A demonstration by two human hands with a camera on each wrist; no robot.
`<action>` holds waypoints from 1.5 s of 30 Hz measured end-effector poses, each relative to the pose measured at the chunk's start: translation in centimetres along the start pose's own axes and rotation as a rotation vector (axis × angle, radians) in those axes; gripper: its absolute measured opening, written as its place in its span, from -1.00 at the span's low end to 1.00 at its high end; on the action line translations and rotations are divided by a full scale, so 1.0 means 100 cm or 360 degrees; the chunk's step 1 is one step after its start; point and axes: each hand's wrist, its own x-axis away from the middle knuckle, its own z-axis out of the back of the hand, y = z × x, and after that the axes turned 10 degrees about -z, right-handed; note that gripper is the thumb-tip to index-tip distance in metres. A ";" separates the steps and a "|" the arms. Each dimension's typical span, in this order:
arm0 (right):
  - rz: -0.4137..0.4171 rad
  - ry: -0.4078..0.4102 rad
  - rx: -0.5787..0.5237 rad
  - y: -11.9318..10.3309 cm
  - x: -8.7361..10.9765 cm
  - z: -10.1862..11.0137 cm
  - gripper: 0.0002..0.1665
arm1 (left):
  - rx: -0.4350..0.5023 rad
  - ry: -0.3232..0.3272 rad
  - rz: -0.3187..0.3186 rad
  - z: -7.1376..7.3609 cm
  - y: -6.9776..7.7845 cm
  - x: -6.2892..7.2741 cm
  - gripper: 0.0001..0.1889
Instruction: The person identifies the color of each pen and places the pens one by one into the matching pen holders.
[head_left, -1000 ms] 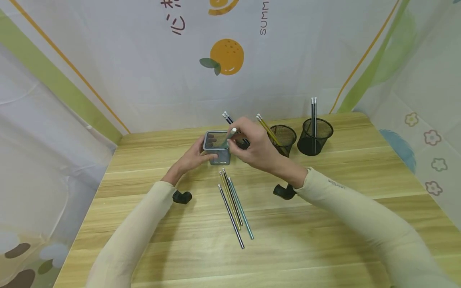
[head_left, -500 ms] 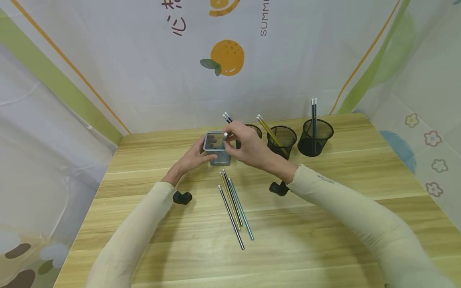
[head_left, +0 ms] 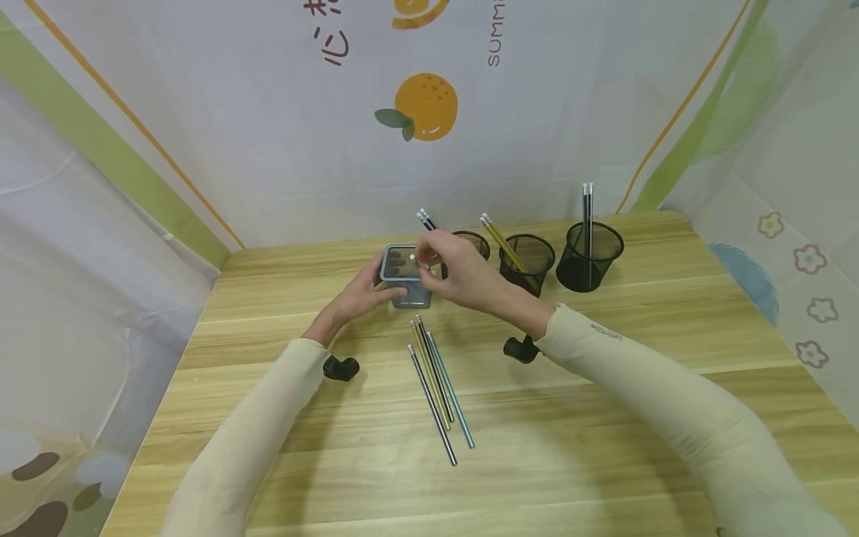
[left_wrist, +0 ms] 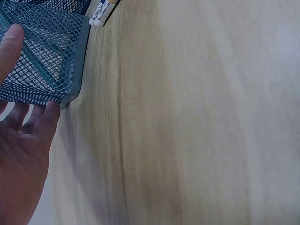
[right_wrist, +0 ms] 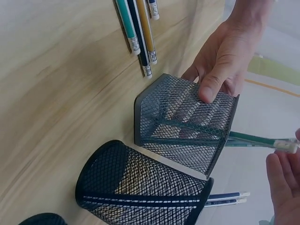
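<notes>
My left hand [head_left: 365, 292] grips a grey square mesh pencil cup [head_left: 411, 294] at the left of the back row, thumb on its near wall and fingers round the far side. In the right wrist view, teal pencils stand aslant inside it, and one green pencil [right_wrist: 253, 138] sticks out past the rim. My right hand [head_left: 463, 272] hovers over the cup's right edge, its fingertips loosened right by that pencil's white eraser. In the left wrist view, my left fingers [left_wrist: 44, 122] lie along the mesh.
Three round black mesh cups stand to the right: one partly behind my right hand with dark blue pencils [head_left: 426, 219], one with yellow pencils [head_left: 496, 235], one [head_left: 582, 272] with black pencils. Several loose pencils [head_left: 432, 388] lie on the wooden table in front.
My right hand has moved left and down over the square cup. The pencil it pinched has sunk into the cup, its eraser now left of the fingertips. My left hand has stayed put.
</notes>
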 end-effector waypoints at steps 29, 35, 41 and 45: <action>-0.0401 -0.0403 0.0206 -0.005 0.061 -0.009 -0.81 | -0.0002 0.0027 0.0043 -0.002 0.002 0.000 -0.21; -0.0631 -0.0588 0.0334 -0.010 0.078 -0.026 -0.81 | 0.0001 0.0018 0.0015 -0.001 -0.001 0.000 -0.22; -0.0688 -0.0641 0.0349 -0.013 0.090 -0.042 -0.79 | 0.0004 0.0024 0.0016 -0.001 0.001 0.000 -0.22; -0.0731 -0.0703 0.0359 -0.016 0.095 -0.048 -0.77 | -0.0001 0.0026 0.0048 -0.001 0.001 0.001 -0.19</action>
